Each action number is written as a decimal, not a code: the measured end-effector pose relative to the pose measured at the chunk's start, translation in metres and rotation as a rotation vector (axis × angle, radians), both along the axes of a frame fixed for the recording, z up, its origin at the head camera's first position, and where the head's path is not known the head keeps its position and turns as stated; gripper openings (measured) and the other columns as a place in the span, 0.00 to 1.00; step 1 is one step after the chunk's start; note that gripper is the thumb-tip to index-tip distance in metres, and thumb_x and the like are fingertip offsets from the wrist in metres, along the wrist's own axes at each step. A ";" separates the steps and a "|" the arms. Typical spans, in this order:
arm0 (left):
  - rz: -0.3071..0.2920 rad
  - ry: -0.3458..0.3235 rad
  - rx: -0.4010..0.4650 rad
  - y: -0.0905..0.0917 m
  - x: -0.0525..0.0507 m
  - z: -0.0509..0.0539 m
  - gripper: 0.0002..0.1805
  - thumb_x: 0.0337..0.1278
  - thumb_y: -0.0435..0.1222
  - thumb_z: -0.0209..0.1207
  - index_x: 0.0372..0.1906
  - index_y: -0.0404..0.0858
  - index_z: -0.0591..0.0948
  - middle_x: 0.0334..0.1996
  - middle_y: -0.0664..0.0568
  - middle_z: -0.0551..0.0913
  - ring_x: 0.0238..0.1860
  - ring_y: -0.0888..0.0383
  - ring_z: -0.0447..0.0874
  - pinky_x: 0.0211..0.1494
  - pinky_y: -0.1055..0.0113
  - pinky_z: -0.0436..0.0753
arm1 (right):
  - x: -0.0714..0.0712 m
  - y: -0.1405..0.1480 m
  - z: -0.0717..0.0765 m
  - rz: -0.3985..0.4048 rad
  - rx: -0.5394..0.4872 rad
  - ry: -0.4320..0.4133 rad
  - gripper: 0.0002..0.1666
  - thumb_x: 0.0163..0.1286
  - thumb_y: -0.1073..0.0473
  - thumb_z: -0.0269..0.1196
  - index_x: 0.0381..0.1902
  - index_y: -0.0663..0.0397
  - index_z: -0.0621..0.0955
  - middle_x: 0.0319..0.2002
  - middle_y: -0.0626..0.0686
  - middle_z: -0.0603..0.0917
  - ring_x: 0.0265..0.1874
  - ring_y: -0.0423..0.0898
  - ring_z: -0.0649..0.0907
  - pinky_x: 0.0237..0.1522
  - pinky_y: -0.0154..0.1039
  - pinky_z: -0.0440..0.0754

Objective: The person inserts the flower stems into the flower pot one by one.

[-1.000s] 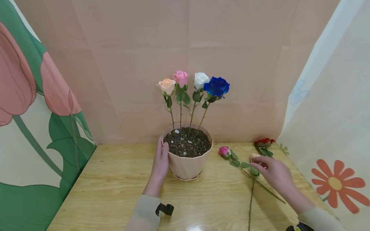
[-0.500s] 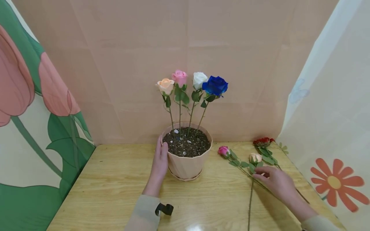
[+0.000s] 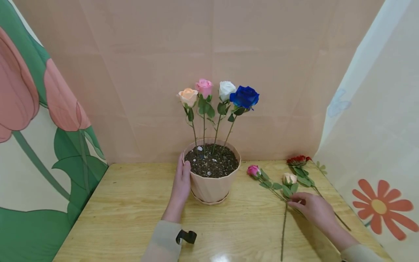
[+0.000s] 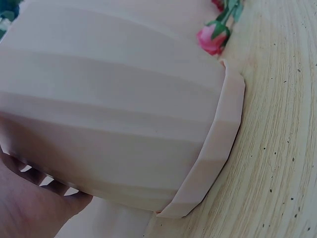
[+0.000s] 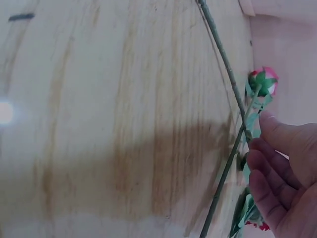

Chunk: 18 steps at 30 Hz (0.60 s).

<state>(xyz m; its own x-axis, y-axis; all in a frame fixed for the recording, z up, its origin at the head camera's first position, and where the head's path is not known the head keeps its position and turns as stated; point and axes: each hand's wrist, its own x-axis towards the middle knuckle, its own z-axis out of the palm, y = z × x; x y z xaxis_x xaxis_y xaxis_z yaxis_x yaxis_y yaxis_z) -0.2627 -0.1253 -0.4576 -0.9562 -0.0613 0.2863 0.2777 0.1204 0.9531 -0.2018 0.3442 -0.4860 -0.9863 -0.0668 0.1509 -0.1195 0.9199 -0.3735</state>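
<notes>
In the head view, a pale pink flowerpot (image 3: 212,187) of dark soil holds a peach rose (image 3: 188,97), a pink rose (image 3: 204,88), a white rose (image 3: 227,91) and a blue rose (image 3: 244,97). My left hand (image 3: 181,182) rests along the pot's left side, fingers extended. On the right, my right hand (image 3: 312,209) reaches over a cream rose (image 3: 289,178), its fingertips by the leaves and stem. In the right wrist view, thumb and fingers bend loosely beside the crossing stems (image 5: 230,74), with a gap between them. Whether they touch the stem is unclear.
A deep pink rose (image 3: 253,170) lies with its stem crossing under the cream one. Farther right, a red flower (image 3: 298,161) lies near the edge of the wooden table (image 3: 131,207). A pink cloth (image 3: 147,72) hangs behind; printed sheets flank both sides.
My right hand has moved from the cream rose's bloom down toward its stem, uncovering the bloom and the red flower's stem. My left hand stays at the pot.
</notes>
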 end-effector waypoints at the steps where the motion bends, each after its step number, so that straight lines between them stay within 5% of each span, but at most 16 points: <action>1: 0.002 0.000 -0.001 0.000 0.000 0.000 0.33 0.94 0.54 0.36 0.92 0.60 0.47 0.91 0.50 0.47 0.88 0.41 0.47 0.87 0.37 0.51 | 0.000 0.001 -0.001 0.002 0.003 0.000 0.15 0.74 0.45 0.76 0.50 0.46 0.94 0.43 0.49 0.93 0.35 0.45 0.87 0.32 0.48 0.84; 11: 0.000 0.002 0.001 -0.001 0.000 0.001 0.33 0.94 0.54 0.36 0.92 0.59 0.47 0.91 0.51 0.47 0.88 0.42 0.46 0.88 0.37 0.50 | -0.004 0.008 -0.012 0.016 0.028 -0.007 0.09 0.71 0.46 0.79 0.44 0.39 0.94 0.43 0.45 0.93 0.37 0.46 0.89 0.37 0.53 0.86; 18: -0.008 0.005 0.010 0.000 0.000 0.001 0.34 0.94 0.53 0.37 0.93 0.58 0.47 0.91 0.49 0.47 0.89 0.42 0.45 0.88 0.37 0.50 | -0.001 0.011 -0.016 0.021 0.037 0.028 0.08 0.68 0.52 0.81 0.43 0.43 0.93 0.38 0.44 0.92 0.35 0.46 0.89 0.35 0.52 0.86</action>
